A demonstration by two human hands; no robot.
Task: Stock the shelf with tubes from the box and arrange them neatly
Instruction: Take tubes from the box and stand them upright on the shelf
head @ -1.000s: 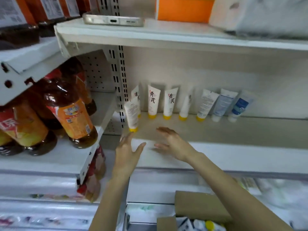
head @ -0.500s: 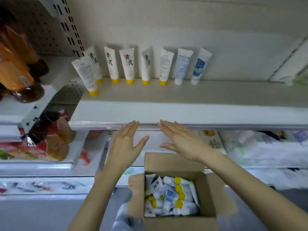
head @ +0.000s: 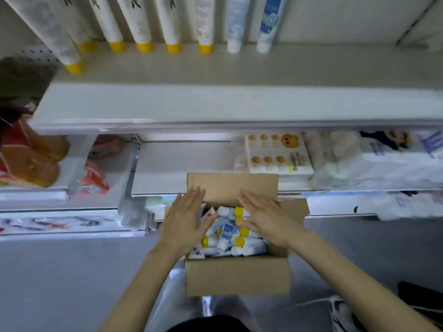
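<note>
Loose tubes (head: 226,230), white with yellow or white caps, lie heaped in an open box (head: 237,276) on the grey floor (head: 60,271), just in front of the shelving. The box's back flap stands up and its right flap folds outward.

Both hands hover over the box opening, palms down, fingers straight and close together, and neither one grasps anything. The left hand (head: 184,224) covers the left side of the box, its fingertips in front of the back flap and its thumb spread toward the tubes. The right hand (head: 266,218) covers the right side, angled inward, its thumb over some yellow caps. Whether either palm touches the tubes cannot be told. Both forearms come in from the bottom of the view and converge on the box.

Above, on the shelf (head: 215,104), a row of tubes (head: 141,25) stands cap down against the back wall: yellow-capped ones to the left, two white-capped ones at the right end. One more yellow-capped tube (head: 55,32) stands forward of the row at the left end.

On the lower shelf lie a pack (head: 278,154) printed with orange faces and, far left, orange and red bags (head: 28,159).
</note>
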